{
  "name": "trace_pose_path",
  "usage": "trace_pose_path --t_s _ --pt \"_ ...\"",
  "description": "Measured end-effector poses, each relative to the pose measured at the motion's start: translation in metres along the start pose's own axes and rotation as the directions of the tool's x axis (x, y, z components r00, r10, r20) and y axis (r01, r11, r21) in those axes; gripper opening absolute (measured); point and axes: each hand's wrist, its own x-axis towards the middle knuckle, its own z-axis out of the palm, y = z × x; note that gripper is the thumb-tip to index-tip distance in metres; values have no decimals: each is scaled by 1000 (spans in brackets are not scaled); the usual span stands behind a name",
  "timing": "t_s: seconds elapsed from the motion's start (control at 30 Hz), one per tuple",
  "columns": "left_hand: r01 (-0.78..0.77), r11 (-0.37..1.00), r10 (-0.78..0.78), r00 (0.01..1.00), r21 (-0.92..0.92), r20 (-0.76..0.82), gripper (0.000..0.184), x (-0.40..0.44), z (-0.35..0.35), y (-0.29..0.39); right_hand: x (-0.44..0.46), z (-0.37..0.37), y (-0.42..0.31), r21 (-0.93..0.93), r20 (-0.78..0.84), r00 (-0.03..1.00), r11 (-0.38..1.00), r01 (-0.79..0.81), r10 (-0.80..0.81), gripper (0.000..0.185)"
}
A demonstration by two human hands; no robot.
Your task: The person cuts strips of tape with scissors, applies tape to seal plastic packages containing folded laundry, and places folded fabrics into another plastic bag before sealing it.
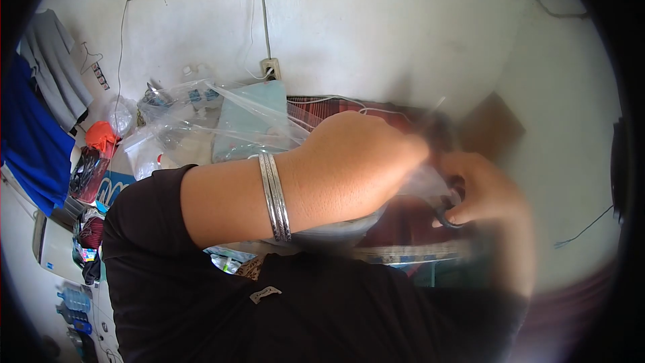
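Note:
My left hand [369,151] reaches across from the left, with silver bangles on the wrist. It is closed, and its fingertips are turned away from me. Clear plastic sheeting [195,121] stretches from the left up to this hand and shows again as a crumpled piece [423,185] beyond it. My right hand [487,188], blurred by motion, is close to the left one on the right side. Its fingers are curled around a dark curved object [449,219] that looks like a handle loop; the rest of it is hidden or smeared.
A pale blue-green flat panel [252,117] leans below the wall socket [270,67]. Red patterned cloth [396,228] lies under the hands. A brown board-like shape [494,128] is at the right wall. Clothes [40,121] hang at the left above an orange bag [102,136].

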Motion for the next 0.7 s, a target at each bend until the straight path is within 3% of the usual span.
trace_pose_path --t_s 0.13,0.2,0.33,0.43,0.63,0.7 --pt "25 1000 -25 1000 15 14 9 0 0 -1 0 -1 -6 44 47 990 990 -137 135 38" --pt "-3 1000 2 999 -18 -36 9 1 2 -2 4 6 5 49 -15 1000 998 25 -24 37" --pt "-2 1000 2 1000 -26 10 10 3 3 2 16 14 -3 -45 -131 943 952 304 -307 34" --pt "32 999 -32 998 10 51 10 1 -2 3 22 16 -11 126 -26 972 964 235 -233 32" --pt "28 998 -22 995 -55 102 15 -3 -23 -8 18 18 -8 67 -42 984 982 176 -174 27" --pt "84 992 -100 976 92 194 18 -8 -41 -12 16 17 -11 74 17 1000 997 -27 26 27"
